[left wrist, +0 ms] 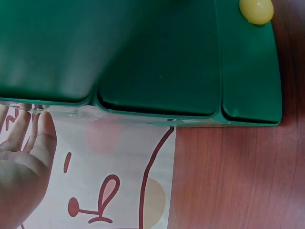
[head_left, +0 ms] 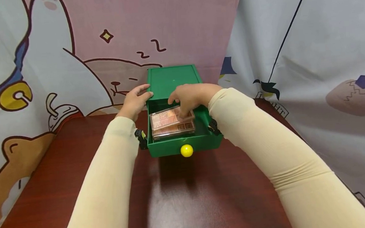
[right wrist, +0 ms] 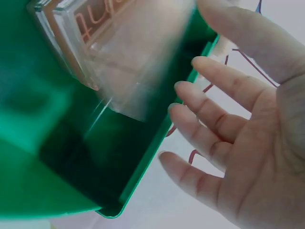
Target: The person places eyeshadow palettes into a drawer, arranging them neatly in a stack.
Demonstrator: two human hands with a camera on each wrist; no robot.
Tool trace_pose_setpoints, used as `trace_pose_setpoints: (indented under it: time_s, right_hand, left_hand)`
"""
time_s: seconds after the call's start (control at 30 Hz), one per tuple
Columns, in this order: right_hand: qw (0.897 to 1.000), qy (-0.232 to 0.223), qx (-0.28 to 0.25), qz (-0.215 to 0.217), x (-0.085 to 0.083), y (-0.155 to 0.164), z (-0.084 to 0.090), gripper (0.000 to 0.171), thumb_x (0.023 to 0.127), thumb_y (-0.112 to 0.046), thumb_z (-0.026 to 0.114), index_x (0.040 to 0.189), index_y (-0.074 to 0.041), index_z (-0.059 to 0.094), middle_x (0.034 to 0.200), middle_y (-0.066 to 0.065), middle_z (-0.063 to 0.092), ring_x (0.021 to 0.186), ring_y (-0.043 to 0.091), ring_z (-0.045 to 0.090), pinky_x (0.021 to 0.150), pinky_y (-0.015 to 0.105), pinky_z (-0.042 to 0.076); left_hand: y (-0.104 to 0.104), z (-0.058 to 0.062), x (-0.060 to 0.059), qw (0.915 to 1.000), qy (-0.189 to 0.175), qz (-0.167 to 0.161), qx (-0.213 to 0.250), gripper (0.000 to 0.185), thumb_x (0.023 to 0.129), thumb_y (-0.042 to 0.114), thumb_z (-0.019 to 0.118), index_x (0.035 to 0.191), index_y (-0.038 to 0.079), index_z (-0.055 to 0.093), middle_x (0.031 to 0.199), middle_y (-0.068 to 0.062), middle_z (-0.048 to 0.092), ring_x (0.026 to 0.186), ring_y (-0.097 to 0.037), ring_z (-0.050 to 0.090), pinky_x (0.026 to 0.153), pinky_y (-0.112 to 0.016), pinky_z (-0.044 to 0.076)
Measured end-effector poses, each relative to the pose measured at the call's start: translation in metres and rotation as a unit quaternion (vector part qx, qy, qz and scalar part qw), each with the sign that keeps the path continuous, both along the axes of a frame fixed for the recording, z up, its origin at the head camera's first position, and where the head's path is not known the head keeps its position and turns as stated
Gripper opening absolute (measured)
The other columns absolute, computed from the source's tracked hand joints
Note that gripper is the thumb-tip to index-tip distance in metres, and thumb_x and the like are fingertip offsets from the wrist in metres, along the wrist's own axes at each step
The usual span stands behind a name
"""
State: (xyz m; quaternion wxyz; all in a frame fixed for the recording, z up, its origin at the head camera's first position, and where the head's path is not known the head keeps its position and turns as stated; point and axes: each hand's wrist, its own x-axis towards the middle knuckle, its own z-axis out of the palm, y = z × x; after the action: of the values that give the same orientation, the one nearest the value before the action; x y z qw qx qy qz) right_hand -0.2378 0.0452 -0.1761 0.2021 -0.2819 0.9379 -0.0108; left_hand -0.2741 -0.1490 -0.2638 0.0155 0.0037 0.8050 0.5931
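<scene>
Tabletop [head_left: 88, 177] spreads to the left of the drawer [head_left: 169, 148]. Beyond the drawer's left rear corner, the left hand [head_left: 135, 101] rests at the side of the green cabinet [head_left: 173, 79], its fingers nearly straight, the thumb apart from them, gripping nothing. Inside the drawer, toward its left wall, the upper palette [head_left: 163, 118] lies on the lower palette [head_left: 171, 130] (clear-cased, both of them, by the look of it). Its long axis runs across the drawer, a little askew to the front wall, the right end farther back or raised; I cannot tell which. The yellow knob [head_left: 187, 150] sits on the drawer's front. Over the drawer's right half hangs the right hand [head_left: 191, 97], the nearer one to the upper palette, whose right end lies just below it. These fingers stand apart; whether any touches the upper palette, I cannot tell.
</scene>
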Motion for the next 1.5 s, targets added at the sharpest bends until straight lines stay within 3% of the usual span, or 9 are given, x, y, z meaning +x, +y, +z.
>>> trace_pose_setpoints:
  time_s: [0.23, 0.43, 0.57, 0.8, 0.97, 1.03, 1.17, 1.37, 1.5]
  right_hand:
    - [0.995, 0.002, -0.101, -0.006, -0.004, 0.013, 0.010, 0.067, 0.087, -0.024, 0.074, 0.146, -0.014, 0.043, 0.144, 0.012, 0.044, 0.134, 0.029, 0.039, 0.106, 0.045, 0.039]
    - [0.974, 0.022, -0.221, -0.042, -0.013, 0.039, 0.008, 0.068, 0.086, -0.025, 0.074, 0.146, -0.015, 0.043, 0.142, 0.011, 0.045, 0.133, 0.029, 0.040, 0.104, 0.046, 0.041]
    - [0.945, 0.039, -0.312, -0.088, -0.018, 0.066, -0.006, 0.065, 0.087, -0.025, 0.073, 0.145, -0.017, 0.044, 0.140, 0.010, 0.048, 0.130, 0.027, 0.043, 0.103, 0.046, 0.041]
    - [0.869, 0.037, -0.456, -0.186, -0.030, 0.123, -0.044, 0.063, 0.091, -0.026, 0.068, 0.146, -0.014, 0.042, 0.142, 0.013, 0.046, 0.130, 0.028, 0.043, 0.106, 0.049, 0.038]
    - [0.847, 0.014, -0.471, -0.247, -0.040, 0.164, -0.081, 0.067, 0.094, -0.026, 0.064, 0.151, -0.013, 0.033, 0.149, 0.015, 0.038, 0.135, 0.030, 0.037, 0.109, 0.049, 0.034]
    - [0.844, 0.009, -0.466, -0.266, -0.042, 0.177, -0.096, 0.068, 0.094, -0.027, 0.064, 0.152, -0.012, 0.031, 0.149, 0.016, 0.037, 0.135, 0.031, 0.036, 0.109, 0.049, 0.034]
    - [0.847, -0.003, -0.444, -0.293, -0.043, 0.200, -0.125, 0.073, 0.093, -0.032, 0.065, 0.153, -0.012, 0.029, 0.150, 0.018, 0.035, 0.135, 0.034, 0.035, 0.109, 0.053, 0.032]
    - [0.876, 0.011, -0.368, -0.311, -0.036, 0.226, -0.160, 0.077, 0.093, -0.041, 0.063, 0.152, -0.006, 0.028, 0.151, 0.024, 0.029, 0.137, 0.042, 0.029, 0.107, 0.059, 0.031]
    - [0.882, 0.004, -0.330, -0.335, -0.029, 0.240, -0.182, 0.080, 0.093, -0.041, 0.063, 0.152, -0.003, 0.025, 0.155, 0.027, 0.020, 0.139, 0.047, 0.020, 0.108, 0.063, 0.026]
  left_hand:
    - [-0.004, -0.004, -0.002, 1.0000, 0.002, -0.003, 0.006, 0.048, 0.099, 0.027, 0.055, 0.146, 0.023, 0.044, 0.152, -0.003, 0.037, 0.134, -0.023, 0.040, 0.107, -0.041, 0.039]
    - [-0.006, -0.005, -0.002, 1.0000, 0.009, -0.001, 0.000, 0.048, 0.099, 0.027, 0.054, 0.146, 0.023, 0.044, 0.152, -0.003, 0.036, 0.135, -0.023, 0.038, 0.108, -0.041, 0.038]
    - [-0.005, -0.006, -0.002, 1.0000, 0.009, 0.000, -0.001, 0.048, 0.099, 0.027, 0.054, 0.146, 0.022, 0.044, 0.152, -0.004, 0.036, 0.135, -0.023, 0.039, 0.108, -0.041, 0.039]
    - [-0.004, -0.007, -0.004, 0.9999, 0.012, 0.001, -0.002, 0.047, 0.099, 0.026, 0.054, 0.145, 0.023, 0.045, 0.150, -0.004, 0.039, 0.134, -0.023, 0.040, 0.107, -0.041, 0.039]
    - [-0.002, -0.008, -0.005, 0.9996, 0.027, -0.003, 0.000, 0.046, 0.098, 0.026, 0.056, 0.144, 0.022, 0.047, 0.148, -0.005, 0.042, 0.131, -0.022, 0.043, 0.106, -0.041, 0.040]
    - [-0.002, -0.009, -0.005, 0.9995, 0.031, -0.005, -0.002, 0.047, 0.098, 0.026, 0.056, 0.144, 0.021, 0.047, 0.148, -0.006, 0.042, 0.131, -0.023, 0.043, 0.106, -0.042, 0.040]
    - [-0.003, -0.009, -0.006, 0.9994, 0.034, -0.006, -0.008, 0.047, 0.098, 0.026, 0.056, 0.144, 0.021, 0.047, 0.148, -0.006, 0.041, 0.132, -0.024, 0.042, 0.106, -0.043, 0.039]
    - [-0.003, -0.008, -0.006, 0.9992, 0.037, -0.004, -0.010, 0.047, 0.098, 0.026, 0.056, 0.144, 0.021, 0.047, 0.148, -0.006, 0.042, 0.132, -0.024, 0.041, 0.107, -0.043, 0.038]
    - [-0.002, -0.008, -0.007, 0.9994, 0.035, -0.005, -0.006, 0.047, 0.098, 0.026, 0.056, 0.144, 0.021, 0.047, 0.148, -0.006, 0.041, 0.132, -0.024, 0.041, 0.107, -0.043, 0.038]
